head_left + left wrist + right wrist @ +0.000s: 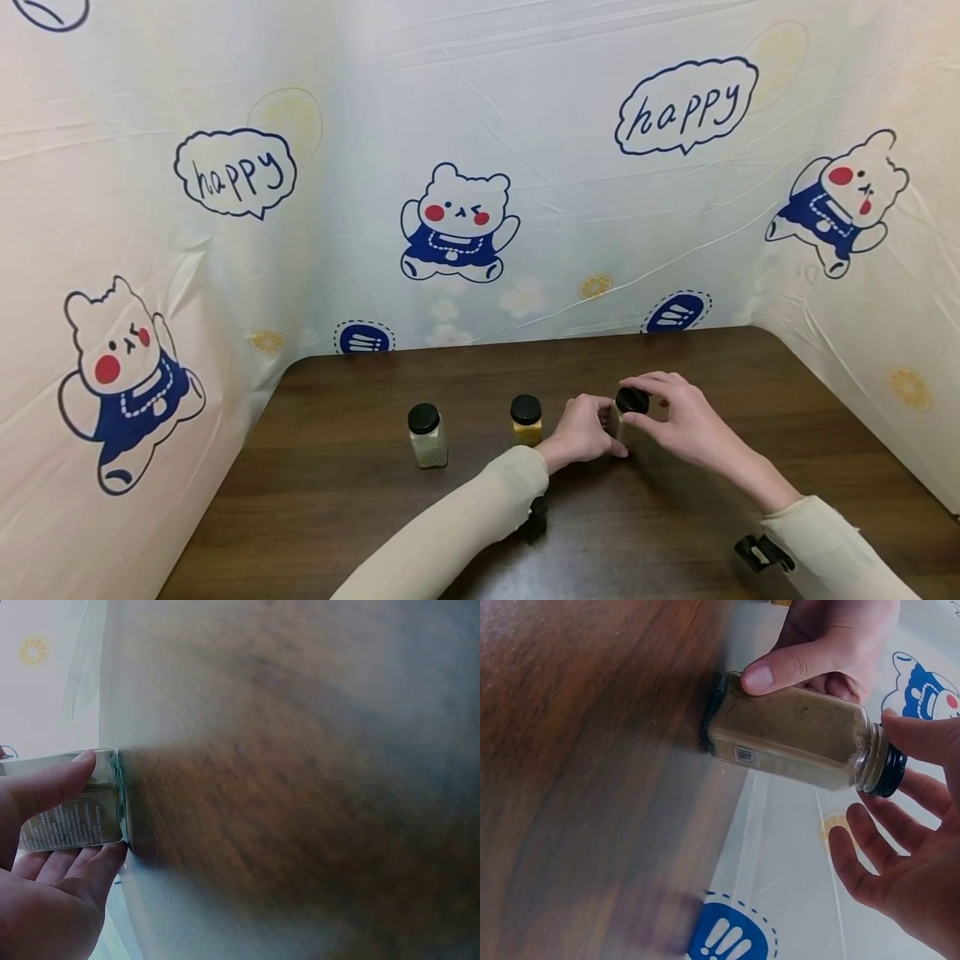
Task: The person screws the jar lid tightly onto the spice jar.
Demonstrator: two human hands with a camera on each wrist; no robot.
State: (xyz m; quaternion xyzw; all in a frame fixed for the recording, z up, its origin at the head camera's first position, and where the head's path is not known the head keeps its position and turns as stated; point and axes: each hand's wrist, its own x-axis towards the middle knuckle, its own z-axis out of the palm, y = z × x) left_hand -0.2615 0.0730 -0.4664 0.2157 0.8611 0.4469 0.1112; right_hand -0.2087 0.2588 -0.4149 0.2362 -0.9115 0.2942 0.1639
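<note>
A square glass spice jar (791, 735) of brownish-green powder stands upright at the right part of the table. My left hand (581, 429) holds its lower body, thumb on one face and fingers on the opposite side. Printed text covers part of the glass (71, 817) in the left wrist view. At the top, my right hand (686, 412) pinches the black lid (891, 772) between thumb and forefinger, while the other fingers spread loosely beside it. Glass threads show just below the lid in the right wrist view.
A jar of yellow powder (527, 429) with a black lid stands just left of my left hand. Further left is a jar of pale greenish powder (429, 446). Behind the brown wooden table (315, 508) hangs a printed curtain (555, 108), which also runs along both sides.
</note>
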